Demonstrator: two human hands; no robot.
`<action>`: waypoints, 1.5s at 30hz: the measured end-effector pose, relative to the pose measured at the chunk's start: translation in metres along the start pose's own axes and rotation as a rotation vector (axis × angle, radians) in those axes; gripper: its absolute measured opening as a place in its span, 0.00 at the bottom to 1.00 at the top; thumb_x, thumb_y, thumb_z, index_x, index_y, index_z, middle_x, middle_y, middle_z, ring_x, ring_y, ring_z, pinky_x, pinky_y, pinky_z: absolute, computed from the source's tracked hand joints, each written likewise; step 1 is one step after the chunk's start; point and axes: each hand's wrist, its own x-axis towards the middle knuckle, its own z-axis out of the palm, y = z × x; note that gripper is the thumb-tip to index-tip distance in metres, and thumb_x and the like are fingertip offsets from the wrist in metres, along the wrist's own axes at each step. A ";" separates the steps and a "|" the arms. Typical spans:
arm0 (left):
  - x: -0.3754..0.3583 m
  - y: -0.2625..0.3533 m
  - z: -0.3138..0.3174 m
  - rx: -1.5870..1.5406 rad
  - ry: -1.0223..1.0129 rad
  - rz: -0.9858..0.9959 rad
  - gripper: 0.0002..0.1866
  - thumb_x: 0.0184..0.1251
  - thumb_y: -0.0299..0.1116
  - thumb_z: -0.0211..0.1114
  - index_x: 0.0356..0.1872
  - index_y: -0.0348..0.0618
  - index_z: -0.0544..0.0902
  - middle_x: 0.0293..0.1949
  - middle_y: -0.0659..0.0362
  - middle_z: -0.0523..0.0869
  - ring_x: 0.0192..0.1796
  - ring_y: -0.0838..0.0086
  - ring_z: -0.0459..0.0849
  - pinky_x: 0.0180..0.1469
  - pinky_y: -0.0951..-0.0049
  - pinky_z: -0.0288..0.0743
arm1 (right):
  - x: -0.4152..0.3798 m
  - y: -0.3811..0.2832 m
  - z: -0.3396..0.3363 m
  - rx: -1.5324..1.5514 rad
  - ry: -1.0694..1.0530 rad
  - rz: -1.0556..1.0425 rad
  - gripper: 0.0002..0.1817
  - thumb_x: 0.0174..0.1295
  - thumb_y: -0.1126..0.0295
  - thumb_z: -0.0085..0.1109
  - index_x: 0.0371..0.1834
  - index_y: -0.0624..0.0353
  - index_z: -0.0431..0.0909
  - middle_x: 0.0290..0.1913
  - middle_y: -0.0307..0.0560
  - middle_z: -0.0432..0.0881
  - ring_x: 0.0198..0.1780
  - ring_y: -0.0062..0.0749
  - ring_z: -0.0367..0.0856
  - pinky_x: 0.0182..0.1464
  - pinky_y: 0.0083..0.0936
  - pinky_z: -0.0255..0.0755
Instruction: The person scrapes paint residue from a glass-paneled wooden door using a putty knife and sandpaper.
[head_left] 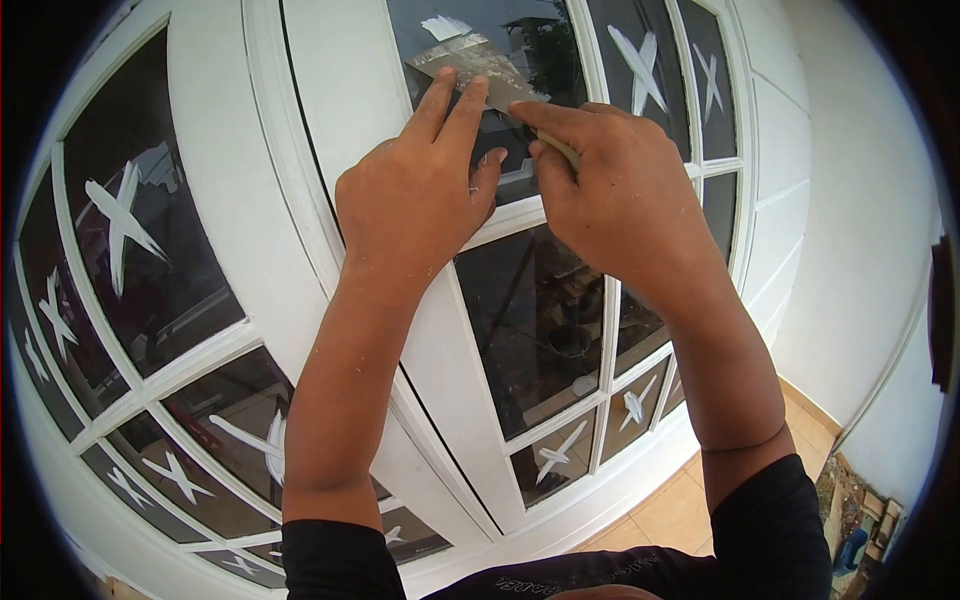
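Scraper [475,70] rests on a glass pane [550,50] at twelve o'clock, a white paint patch [447,27] right by the blade's upper edge. The right hand [610,170] clasps its handle; the left hand [410,190] is unclenched, two fingertips on the blade, thumb apart. White crosses mark other panes, including one cross [125,228] at nine o'clock and another at one o'clock.

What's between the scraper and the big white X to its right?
A white window bar, with dark glass on either side of it, lies between the scraper and the white X, in the head view.
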 end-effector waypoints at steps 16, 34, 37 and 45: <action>0.002 0.001 0.002 -0.030 -0.097 0.068 0.34 0.65 0.53 0.73 0.73 0.63 0.78 0.71 0.69 0.83 0.37 0.72 0.94 0.34 0.74 0.86 | 0.022 0.043 -0.022 -0.134 -0.052 -0.071 0.16 0.63 0.71 0.62 0.53 0.52 0.92 0.44 0.57 0.91 0.42 0.54 0.90 0.51 0.42 0.84; 0.001 -0.002 0.007 -0.047 -0.046 0.100 0.35 0.64 0.51 0.74 0.74 0.64 0.78 0.70 0.69 0.83 0.34 0.72 0.92 0.34 0.75 0.84 | 0.036 0.079 -0.033 -0.158 -0.056 -0.232 0.15 0.65 0.71 0.64 0.52 0.50 0.93 0.37 0.53 0.92 0.31 0.44 0.89 0.42 0.34 0.84; 0.002 0.000 0.007 -0.042 -0.080 0.112 0.35 0.63 0.51 0.74 0.73 0.64 0.78 0.70 0.69 0.84 0.34 0.73 0.92 0.34 0.76 0.84 | 0.037 0.074 -0.031 -0.150 -0.086 -0.115 0.14 0.66 0.69 0.64 0.52 0.49 0.93 0.38 0.53 0.92 0.31 0.44 0.89 0.43 0.34 0.84; 0.003 0.001 0.006 -0.087 -0.031 0.131 0.35 0.62 0.49 0.75 0.73 0.62 0.79 0.69 0.67 0.85 0.32 0.74 0.91 0.33 0.76 0.83 | 0.046 0.063 -0.031 -0.185 -0.022 -0.194 0.13 0.68 0.67 0.64 0.51 0.50 0.93 0.36 0.54 0.92 0.34 0.45 0.92 0.44 0.35 0.85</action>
